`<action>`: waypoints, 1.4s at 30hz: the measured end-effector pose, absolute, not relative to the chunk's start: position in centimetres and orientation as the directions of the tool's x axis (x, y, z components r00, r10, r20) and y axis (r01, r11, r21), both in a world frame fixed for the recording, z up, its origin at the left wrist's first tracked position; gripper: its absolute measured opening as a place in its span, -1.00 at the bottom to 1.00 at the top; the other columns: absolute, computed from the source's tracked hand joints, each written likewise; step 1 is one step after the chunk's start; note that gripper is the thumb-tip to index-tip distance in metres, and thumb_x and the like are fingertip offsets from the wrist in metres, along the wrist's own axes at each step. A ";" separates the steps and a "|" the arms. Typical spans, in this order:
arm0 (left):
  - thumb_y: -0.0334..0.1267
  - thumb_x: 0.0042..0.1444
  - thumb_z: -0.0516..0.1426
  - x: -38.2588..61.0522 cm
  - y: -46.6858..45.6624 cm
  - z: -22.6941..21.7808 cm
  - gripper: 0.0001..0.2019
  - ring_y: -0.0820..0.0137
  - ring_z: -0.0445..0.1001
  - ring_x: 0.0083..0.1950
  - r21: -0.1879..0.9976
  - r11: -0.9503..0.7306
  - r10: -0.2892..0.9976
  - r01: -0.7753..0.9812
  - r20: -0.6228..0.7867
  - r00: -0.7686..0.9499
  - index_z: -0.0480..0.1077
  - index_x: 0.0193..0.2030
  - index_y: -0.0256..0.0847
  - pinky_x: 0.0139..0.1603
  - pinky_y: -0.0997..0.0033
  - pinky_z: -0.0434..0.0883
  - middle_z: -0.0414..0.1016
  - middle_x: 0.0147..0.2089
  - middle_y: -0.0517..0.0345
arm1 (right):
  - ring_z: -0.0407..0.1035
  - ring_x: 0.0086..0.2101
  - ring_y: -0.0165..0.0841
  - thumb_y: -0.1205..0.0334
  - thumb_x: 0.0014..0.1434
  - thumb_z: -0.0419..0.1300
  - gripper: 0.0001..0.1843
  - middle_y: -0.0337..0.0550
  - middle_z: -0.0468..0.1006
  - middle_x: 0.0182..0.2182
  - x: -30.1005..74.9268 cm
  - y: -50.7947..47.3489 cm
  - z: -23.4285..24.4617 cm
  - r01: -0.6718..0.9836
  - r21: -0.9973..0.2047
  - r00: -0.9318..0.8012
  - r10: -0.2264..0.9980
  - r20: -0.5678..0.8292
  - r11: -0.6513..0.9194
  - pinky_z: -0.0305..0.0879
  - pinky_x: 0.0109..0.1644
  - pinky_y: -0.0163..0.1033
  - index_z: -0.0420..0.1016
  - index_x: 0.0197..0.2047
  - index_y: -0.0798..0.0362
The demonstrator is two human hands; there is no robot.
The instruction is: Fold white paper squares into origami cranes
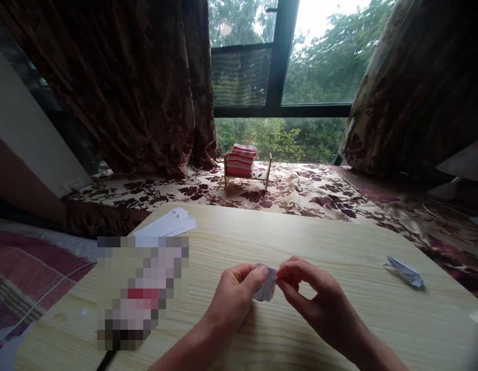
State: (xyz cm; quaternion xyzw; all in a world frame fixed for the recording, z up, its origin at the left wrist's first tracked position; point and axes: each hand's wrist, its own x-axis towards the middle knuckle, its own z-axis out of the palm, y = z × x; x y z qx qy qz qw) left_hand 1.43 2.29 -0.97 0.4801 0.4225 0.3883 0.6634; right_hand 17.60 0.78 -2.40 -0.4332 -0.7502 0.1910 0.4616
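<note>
Above the middle of the wooden table (208, 257), both hands are on a small piece of folded paper (265, 289), pale grey-blue in colour. My left hand (239, 286) grips its left side, thumb lying across the front and fingers hidden behind. At the paper's upper right edge, the thumb and forefinger of my right hand (308, 283) are pinched together. The exact folds in the paper are too small to make out. To the right lies a longer folded paper piece (404, 271), apart from both hands.
White paper strips (165, 222) lie at the table's far left. A blurred-out object (146, 288) with a dark cord is nearer. A paper scrap (83, 311) sits by the left edge. Beyond, a small wooden stand (268, 172) holds folded striped cloths (242, 161) on the window ledge.
</note>
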 end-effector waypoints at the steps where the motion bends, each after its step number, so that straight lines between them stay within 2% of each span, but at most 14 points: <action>1: -0.07 -0.06 0.18 1.4 2.3 -0.9 -0.68 0.44 0.24 -0.40 0.966 0.239 0.915 -0.097 -0.190 0.357 0.45 -0.45 -0.38 -0.34 0.44 0.19 0.36 -0.49 0.13 | 0.28 -0.51 -0.47 0.43 0.13 0.14 -0.89 -0.27 0.40 -0.49 17.6 0.8 -2.4 0.470 -0.694 -0.195 0.831 0.521 0.546 0.28 -0.44 -0.35 0.37 -0.38 0.03; 5: -0.21 -0.10 0.16 1.5 2.3 -0.7 -0.80 0.46 0.23 -0.42 0.976 0.215 0.915 -0.042 -0.186 0.359 0.43 -0.49 -0.37 -0.36 0.46 0.18 0.34 -0.51 0.14 | 0.30 -0.50 -0.47 0.43 0.13 0.14 -0.88 -0.27 0.42 -0.49 17.6 0.6 -2.4 0.458 -0.720 -0.168 0.846 0.506 0.522 0.28 -0.43 -0.37 0.38 -0.39 0.04; 10: -0.26 -0.10 0.15 1.5 2.3 -1.0 -0.85 0.52 0.12 -0.50 0.982 0.181 0.919 0.055 -0.189 0.346 0.39 -0.50 -0.34 -0.48 0.49 0.08 0.25 -0.56 0.23 | 0.32 -0.48 -0.45 0.40 0.14 0.15 -0.91 -0.25 0.44 -0.46 17.7 0.6 -2.8 0.430 -0.754 -0.138 0.861 0.489 0.496 0.29 -0.42 -0.36 0.40 -0.36 0.03; 16: -0.31 0.02 0.06 1.2 2.4 -1.5 -0.84 0.46 0.25 -0.43 0.998 0.041 0.933 0.052 -0.057 0.354 0.41 -0.46 -0.34 -0.37 0.46 0.22 0.36 -0.50 0.16 | 0.30 -0.48 -0.46 0.41 0.14 0.14 -0.90 -0.26 0.42 -0.47 17.7 0.5 -2.6 0.441 -0.740 -0.169 0.857 0.487 0.507 0.28 -0.41 -0.36 0.39 -0.37 0.04; 22: -0.30 -0.01 0.08 1.2 2.4 -1.4 -0.84 0.45 0.31 -0.45 0.996 0.092 0.931 0.013 -0.090 0.353 0.42 -0.45 -0.36 -0.38 0.45 0.28 0.39 -0.51 0.11 | 0.30 -0.48 -0.45 0.42 0.14 0.12 -0.90 -0.22 0.42 -0.45 17.7 0.6 -2.6 0.426 -0.738 -0.223 0.851 0.475 0.524 0.27 -0.42 -0.33 0.42 -0.33 0.06; 28: -0.17 -0.05 0.14 1.3 2.4 -0.6 -0.75 0.44 0.29 -0.42 0.980 0.190 0.913 -0.060 -0.153 0.379 0.44 -0.44 -0.38 -0.35 0.44 0.28 0.39 -0.48 0.09 | 0.27 -0.50 -0.44 0.40 0.15 0.12 -0.89 -0.23 0.40 -0.49 17.6 0.4 -2.6 0.455 -0.738 -0.214 0.866 0.451 0.497 0.24 -0.44 -0.31 0.41 -0.39 0.06; 33: -0.28 -0.08 0.12 1.3 2.5 -1.0 -0.86 0.49 0.18 -0.46 0.988 0.156 0.917 -0.006 -0.143 0.373 0.38 -0.53 -0.33 -0.41 0.49 0.16 0.28 -0.55 0.19 | 0.26 -0.54 -0.45 0.35 0.16 0.12 -0.88 -0.26 0.38 -0.53 17.5 0.3 -2.6 0.468 -0.755 -0.177 0.886 0.428 0.459 0.23 -0.47 -0.33 0.41 -0.41 0.05; 36: -0.30 -0.06 0.08 1.2 2.5 -1.3 -0.85 0.50 0.14 -0.47 0.991 0.129 0.930 0.022 -0.129 0.346 0.34 -0.55 -0.32 -0.42 0.48 0.12 0.23 -0.56 0.22 | 0.28 -0.52 -0.43 0.35 0.16 0.11 -0.89 -0.25 0.38 -0.52 17.5 0.4 -2.6 0.507 -0.720 -0.199 0.877 0.438 0.475 0.25 -0.45 -0.32 0.41 -0.40 0.05; 42: -0.30 -0.03 0.06 1.1 2.4 -1.2 -0.85 0.51 0.06 -0.48 0.993 0.094 0.933 0.067 -0.111 0.341 0.31 -0.54 -0.31 -0.45 0.49 0.07 0.15 -0.56 0.25 | 0.30 -0.48 -0.42 0.41 0.13 0.11 -0.89 -0.24 0.37 -0.48 17.4 0.3 -2.5 0.610 -0.553 -0.260 0.803 0.537 0.567 0.26 -0.42 -0.31 0.43 -0.32 0.03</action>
